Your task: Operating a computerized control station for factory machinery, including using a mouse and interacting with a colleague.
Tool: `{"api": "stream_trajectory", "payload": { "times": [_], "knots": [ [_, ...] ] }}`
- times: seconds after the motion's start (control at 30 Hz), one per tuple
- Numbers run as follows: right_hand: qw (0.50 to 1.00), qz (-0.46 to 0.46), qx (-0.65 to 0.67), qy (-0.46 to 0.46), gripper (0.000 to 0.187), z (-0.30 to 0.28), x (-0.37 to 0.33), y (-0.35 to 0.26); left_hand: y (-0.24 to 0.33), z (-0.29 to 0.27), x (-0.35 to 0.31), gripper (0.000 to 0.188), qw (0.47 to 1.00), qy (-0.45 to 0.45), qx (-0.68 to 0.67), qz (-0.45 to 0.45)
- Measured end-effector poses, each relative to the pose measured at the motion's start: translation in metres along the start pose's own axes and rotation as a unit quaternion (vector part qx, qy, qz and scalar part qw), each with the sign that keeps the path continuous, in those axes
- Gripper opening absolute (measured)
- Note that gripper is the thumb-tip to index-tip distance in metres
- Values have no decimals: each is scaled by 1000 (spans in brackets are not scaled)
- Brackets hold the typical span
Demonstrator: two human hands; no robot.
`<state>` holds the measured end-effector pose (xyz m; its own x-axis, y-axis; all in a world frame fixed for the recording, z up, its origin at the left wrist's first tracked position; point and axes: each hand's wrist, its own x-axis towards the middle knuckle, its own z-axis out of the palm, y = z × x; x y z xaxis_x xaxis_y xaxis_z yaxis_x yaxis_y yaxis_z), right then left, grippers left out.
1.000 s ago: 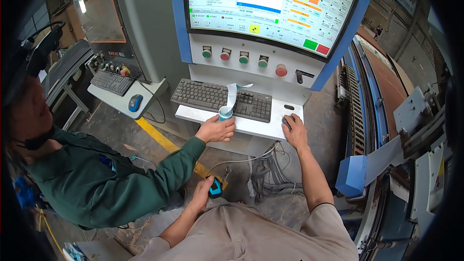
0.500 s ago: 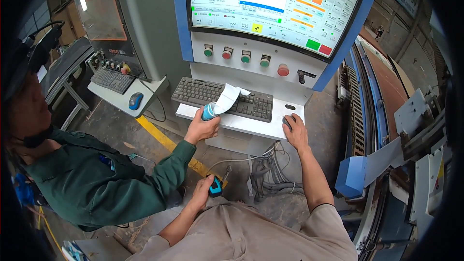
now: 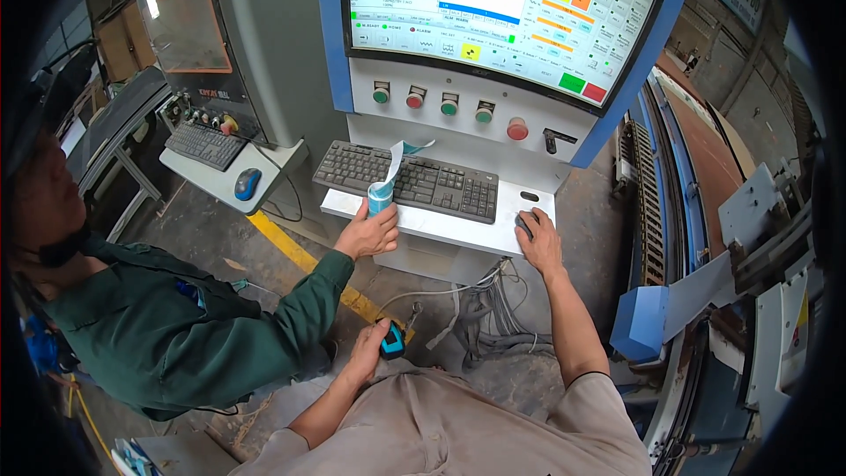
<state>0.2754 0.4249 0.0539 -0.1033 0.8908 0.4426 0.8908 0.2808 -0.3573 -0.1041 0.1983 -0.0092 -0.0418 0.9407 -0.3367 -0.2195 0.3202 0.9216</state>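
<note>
My right hand rests over a dark computer mouse at the right end of the white shelf, fingers curled round it. Low in front of my body, my left hand grips a black and turquoise tape measure. A black keyboard lies on the shelf, left of the mouse. Over its near left part a co-worker's hand, in a green sleeve, holds a rolled turquoise and white strip, its loose end standing up and bending to the right.
Behind the keyboard rises a control panel with a lit screen and a row of push buttons. The co-worker stands close on my left. A second console is at the left; cables hang below the shelf. Machinery stands at the right.
The co-worker has turned the rolled strip more upright, and its loose end now shows turquoise at the tip. Both my hands have stayed in place.
</note>
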Motion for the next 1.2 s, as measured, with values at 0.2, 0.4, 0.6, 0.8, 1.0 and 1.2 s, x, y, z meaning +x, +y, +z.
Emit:
{"api": "stream_trajectory", "payload": {
  "times": [0.2,0.4,0.6,0.8,1.0,1.2],
  "knots": [
    [1000,-1,2,-1,41,0,1,-1,6,0,-2,51,1000,-10,12,-5],
    [1000,1,2,0,41,-1,1,-1,-1,-2,2,52,1000,-15,-2,1],
    [1000,6,7,-2,43,-2,1,-4,-4,-6,3,57,1000,-14,22,11],
    [1000,10,3,1,44,-1,1,-2,1,-1,1,50,1000,-13,-19,2],
    [1000,29,3,-9,47,-1,5,-4,3,-1,-1,49,999,-14,-29,3],
    [998,54,-31,-4,49,7,12,2,3,1,-1,48,999,-25,-32,-2]
  ]
}}
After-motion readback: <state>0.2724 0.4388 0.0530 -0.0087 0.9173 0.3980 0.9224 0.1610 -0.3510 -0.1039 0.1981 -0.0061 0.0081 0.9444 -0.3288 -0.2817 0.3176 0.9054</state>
